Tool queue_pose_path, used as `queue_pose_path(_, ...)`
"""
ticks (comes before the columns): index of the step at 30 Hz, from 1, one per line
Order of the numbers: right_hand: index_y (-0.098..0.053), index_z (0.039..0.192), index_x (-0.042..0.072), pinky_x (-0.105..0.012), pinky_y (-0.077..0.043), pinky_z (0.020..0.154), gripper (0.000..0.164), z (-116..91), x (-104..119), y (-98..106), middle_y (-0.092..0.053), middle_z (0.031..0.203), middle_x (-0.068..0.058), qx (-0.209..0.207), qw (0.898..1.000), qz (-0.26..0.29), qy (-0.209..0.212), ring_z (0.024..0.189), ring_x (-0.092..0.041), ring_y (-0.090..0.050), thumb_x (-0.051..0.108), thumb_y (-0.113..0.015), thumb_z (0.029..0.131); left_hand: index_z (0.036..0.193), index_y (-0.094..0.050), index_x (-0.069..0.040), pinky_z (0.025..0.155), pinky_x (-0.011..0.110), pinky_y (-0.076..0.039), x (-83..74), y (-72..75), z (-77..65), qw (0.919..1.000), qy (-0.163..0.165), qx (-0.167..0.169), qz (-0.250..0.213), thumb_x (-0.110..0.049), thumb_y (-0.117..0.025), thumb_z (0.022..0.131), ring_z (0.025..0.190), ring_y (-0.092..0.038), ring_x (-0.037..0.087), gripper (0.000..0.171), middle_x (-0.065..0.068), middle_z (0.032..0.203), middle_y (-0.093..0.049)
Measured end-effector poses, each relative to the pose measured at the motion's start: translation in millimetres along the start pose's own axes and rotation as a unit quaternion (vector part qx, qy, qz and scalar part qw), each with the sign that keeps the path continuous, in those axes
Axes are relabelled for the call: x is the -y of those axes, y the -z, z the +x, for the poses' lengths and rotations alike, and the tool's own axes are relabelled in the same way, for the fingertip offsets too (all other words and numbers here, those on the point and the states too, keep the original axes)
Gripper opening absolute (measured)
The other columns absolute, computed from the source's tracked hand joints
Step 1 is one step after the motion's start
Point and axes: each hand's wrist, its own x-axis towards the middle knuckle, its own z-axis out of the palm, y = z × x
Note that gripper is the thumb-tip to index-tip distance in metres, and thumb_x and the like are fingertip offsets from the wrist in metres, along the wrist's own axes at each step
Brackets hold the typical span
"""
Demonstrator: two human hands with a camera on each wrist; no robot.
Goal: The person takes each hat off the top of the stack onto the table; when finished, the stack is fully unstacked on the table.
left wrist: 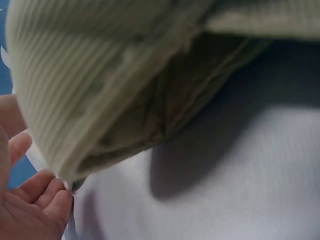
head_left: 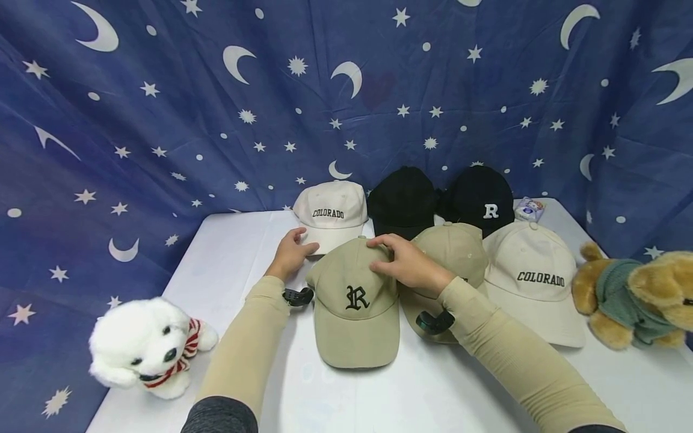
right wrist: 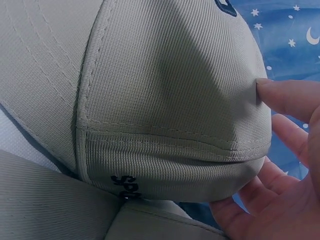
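A khaki baseball cap (head_left: 357,300) with a dark gothic R faces the front in the middle of the table. My right hand (head_left: 408,261) grips its crown from the right. In the right wrist view, the thumb (right wrist: 285,97) presses the cap's side while other fingers curl under its rear edge. My left hand (head_left: 291,252) is beside the brim of a white COLORADO cap (head_left: 338,207), left of the khaki cap, with thumb and fingers apart. The left wrist view shows the khaki cap's underside (left wrist: 160,105) tilted off the table and my left fingertips (left wrist: 57,200) close to it.
Two black caps (head_left: 403,201) stand at the back. Another khaki cap (head_left: 452,249) and a second white COLORADO cap (head_left: 533,264) are at the right. A white plush dog (head_left: 146,343) sits left, a brown plush toy (head_left: 633,294) right. A small package (head_left: 529,209) lies behind.
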Motion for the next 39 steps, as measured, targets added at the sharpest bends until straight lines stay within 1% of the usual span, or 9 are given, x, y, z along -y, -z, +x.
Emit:
queue_pose_path(6,-0.063,0.130,0.003,-0.044,-0.043,0.094,0.043,-0.8,-0.5,-1.1,-0.058,0.131,-0.015,-0.002,1.000,0.003,-0.006,0.106,-0.028,-0.053,0.014,-0.075,0.089,0.149,-0.041,0.000,0.116,0.040,-0.027,0.8,-3.3,0.1,1.0000,-0.002,0.006,-0.006,-0.017,-0.070,0.093,0.143,-0.033,0.036,0.065,0.025,0.154,-0.035)
queue_pose_path(14,-0.063,0.130,0.003,-0.044,-0.042,0.094,0.043,-1.1,-0.1,-2.6,-0.058,0.132,-0.015,-0.001,1.000,0.007,-0.006,0.106,-0.028,-0.053,0.014,-0.075,0.089,0.149,-0.040,-0.002,0.117,0.040,-0.026,2.2,-2.1,0.1,0.9999,0.002,0.003,-0.014,-0.020,-0.069,0.094,0.144,-0.032,0.034,0.065,0.024,0.155,-0.034)
queue_pose_path(20,-0.062,0.130,0.003,-0.044,-0.042,0.096,0.044,-1.9,0.7,-2.4,-0.057,0.132,-0.015,0.000,1.000,0.007,-0.009,0.109,-0.029,-0.052,0.014,-0.075,0.090,0.148,-0.042,0.000,0.115,0.042,-0.030,2.7,-3.8,1.8,0.9994,-0.008,0.009,-0.032,-0.022,-0.071,0.092,0.139,-0.038,0.036,0.066,0.024,0.151,-0.039)
queue_pose_path(21,-0.062,0.130,0.003,-0.045,-0.042,0.097,0.044,-2.1,1.0,-2.2,-0.057,0.132,-0.015,0.000,1.000,0.008,-0.009,0.110,-0.029,-0.052,0.013,-0.075,0.090,0.146,-0.044,0.000,0.113,0.040,-0.033,3.2,-4.7,2.0,0.9993,-0.016,0.005,-0.034,-0.023,-0.072,0.091,0.136,-0.042,0.036,0.065,0.025,0.148,-0.042)
queue_pose_path(24,-0.062,0.130,0.002,-0.045,-0.042,0.097,0.044,-2.5,1.3,-1.9,-0.058,0.132,-0.015,0.000,1.000,0.010,-0.008,0.110,-0.028,-0.053,0.013,-0.075,0.089,0.144,-0.045,0.002,0.112,0.039,-0.035,3.5,-6.2,2.4,0.9986,-0.023,0.010,-0.046,-0.022,-0.072,0.091,0.135,-0.044,0.036,0.064,0.026,0.145,-0.044)
queue_pose_path(27,-0.063,0.129,0.002,-0.044,-0.042,0.096,0.043,-2.5,1.1,-1.7,-0.058,0.131,-0.015,-0.003,1.000,0.009,-0.004,0.110,-0.028,-0.053,0.012,-0.075,0.089,0.145,-0.043,0.004,0.112,0.039,-0.035,1.8,-7.1,2.4,0.9977,-0.029,0.020,-0.058,-0.018,-0.071,0.092,0.136,-0.044,0.037,0.064,0.027,0.145,-0.044)
queue_pose_path(28,-0.063,0.129,0.002,-0.044,-0.042,0.096,0.043,-2.3,0.8,-1.6,-0.058,0.130,-0.015,-0.004,1.000,0.008,-0.003,0.109,-0.028,-0.053,0.012,-0.075,0.089,0.147,-0.041,0.004,0.114,0.041,-0.032,0.6,-6.9,2.2,0.9974,-0.023,0.028,-0.062,-0.016,-0.070,0.093,0.138,-0.041,0.037,0.063,0.027,0.147,-0.042)
queue_pose_path(31,-0.063,0.128,0.003,-0.044,-0.042,0.095,0.042,-1.9,0.4,-1.5,-0.059,0.130,-0.014,-0.005,1.000,0.006,-0.002,0.107,-0.027,-0.053,0.013,-0.076,0.089,0.148,-0.040,0.004,0.114,0.041,-0.031,-1.4,-6.5,2.1,0.9973,-0.022,0.036,-0.060,-0.014,-0.068,0.095,0.138,-0.040,0.038,0.062,0.027,0.148,-0.041)
queue_pose_path(39,-0.063,0.129,0.004,-0.044,-0.042,0.095,0.042,-1.9,0.2,-1.1,-0.058,0.130,-0.014,-0.004,1.000,0.006,-0.007,0.107,-0.027,-0.053,0.014,-0.075,0.090,0.148,-0.041,0.003,0.114,0.041,-0.032,-4.6,-7.9,-0.3,0.9964,-0.022,0.047,-0.066,-0.012,-0.070,0.094,0.139,-0.039,0.037,0.064,0.027,0.150,-0.040)
